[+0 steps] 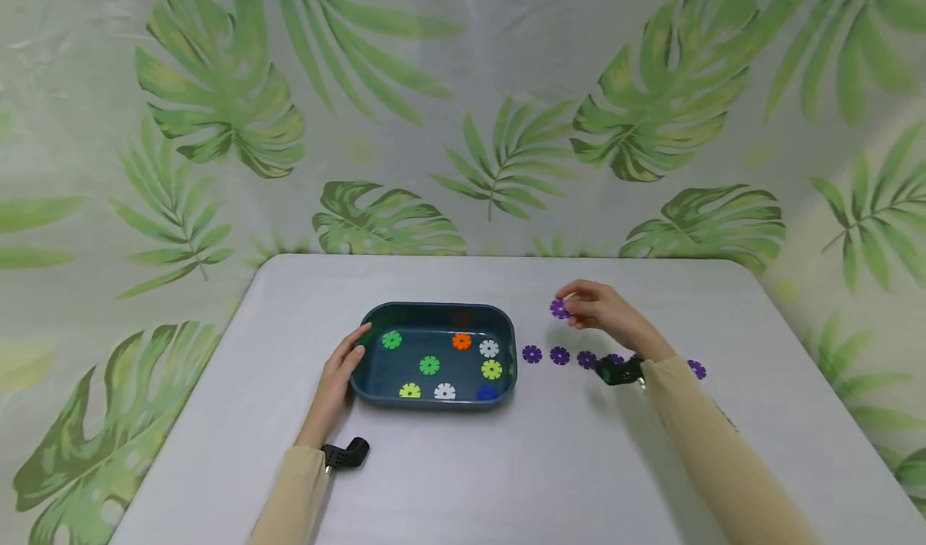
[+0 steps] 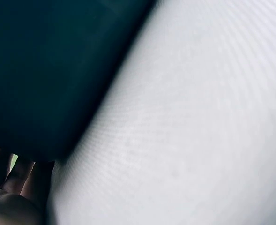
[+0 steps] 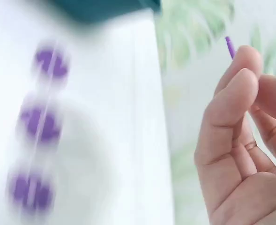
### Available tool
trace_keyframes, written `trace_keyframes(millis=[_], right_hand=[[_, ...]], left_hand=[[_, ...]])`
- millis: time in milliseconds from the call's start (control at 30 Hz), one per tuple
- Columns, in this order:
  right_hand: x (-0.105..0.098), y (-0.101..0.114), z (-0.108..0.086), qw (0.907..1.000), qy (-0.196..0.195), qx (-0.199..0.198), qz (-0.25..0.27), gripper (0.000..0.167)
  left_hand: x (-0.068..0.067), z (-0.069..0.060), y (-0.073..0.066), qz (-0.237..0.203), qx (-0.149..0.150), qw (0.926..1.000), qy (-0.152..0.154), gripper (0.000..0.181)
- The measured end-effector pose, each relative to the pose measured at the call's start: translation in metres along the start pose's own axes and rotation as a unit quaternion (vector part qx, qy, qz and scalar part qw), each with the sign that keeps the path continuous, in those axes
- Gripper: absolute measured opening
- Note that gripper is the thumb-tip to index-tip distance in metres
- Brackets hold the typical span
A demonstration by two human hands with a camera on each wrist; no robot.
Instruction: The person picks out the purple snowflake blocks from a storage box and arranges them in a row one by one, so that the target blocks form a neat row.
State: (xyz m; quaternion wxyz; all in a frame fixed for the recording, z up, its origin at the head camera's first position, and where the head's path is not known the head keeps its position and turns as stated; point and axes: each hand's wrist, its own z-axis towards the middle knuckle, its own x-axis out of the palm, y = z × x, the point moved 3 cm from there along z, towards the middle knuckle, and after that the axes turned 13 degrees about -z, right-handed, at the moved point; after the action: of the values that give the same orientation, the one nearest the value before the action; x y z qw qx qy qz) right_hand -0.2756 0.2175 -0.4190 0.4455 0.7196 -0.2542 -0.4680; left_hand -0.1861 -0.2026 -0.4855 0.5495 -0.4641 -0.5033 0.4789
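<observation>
My right hand (image 1: pixel 604 312) is raised over the table and pinches a purple notched plastic disc (image 1: pixel 558 309) between thumb and fingertips. In the right wrist view the disc (image 3: pixel 229 47) shows edge-on past the fingertips. Below that hand, several more purple discs (image 1: pixel 559 356) lie in a row right of the tray, part of it hidden by the wrist. My left hand (image 1: pixel 335 380) rests against the left side of a dark blue-green tray (image 1: pixel 434 405), fingers along its rim. In the left wrist view those fingers (image 2: pixel 20 176) touch the tray's outer wall, their tips hidden.
Inside the tray lie loose notched discs: green (image 1: pixel 429 366), orange (image 1: pixel 461 341), white (image 1: pixel 489 348), yellow (image 1: pixel 491 369) and blue (image 1: pixel 487 393). A white tabletop (image 1: pixel 448 473) carries everything, and a leaf-patterned sheet (image 1: pixel 499 159) hangs behind its far edge.
</observation>
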Motion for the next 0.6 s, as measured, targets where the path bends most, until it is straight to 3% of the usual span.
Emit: trace_keyframes(millis=[200, 333, 467, 600], right_hand=[[-0.06, -0.064, -0.063, 0.9966, -0.069, 0.043, 0.013, 0.034], [-0.087, -0.103, -0.098, 0.9887, -0.117, 0.085, 0.039, 0.025], [-0.102, -0.135, -0.122, 0.979, -0.151, 0.134, 0.031, 0.026], [-0.107, -0.153, -0.132, 0.9735, -0.164, 0.159, -0.018, 0.038]], left_hand=[[-0.001, -0.006, -0.008, 0.008, -0.006, 1.0, 0.0, 0.045], [-0.005, -0.009, -0.009, 0.003, -0.007, 1.0, -0.003, 0.045], [-0.007, -0.009, -0.01, 0.001, -0.006, 1.0, -0.005, 0.043], [-0.007, -0.008, -0.009, -0.001, -0.006, 1.0, -0.007, 0.043]])
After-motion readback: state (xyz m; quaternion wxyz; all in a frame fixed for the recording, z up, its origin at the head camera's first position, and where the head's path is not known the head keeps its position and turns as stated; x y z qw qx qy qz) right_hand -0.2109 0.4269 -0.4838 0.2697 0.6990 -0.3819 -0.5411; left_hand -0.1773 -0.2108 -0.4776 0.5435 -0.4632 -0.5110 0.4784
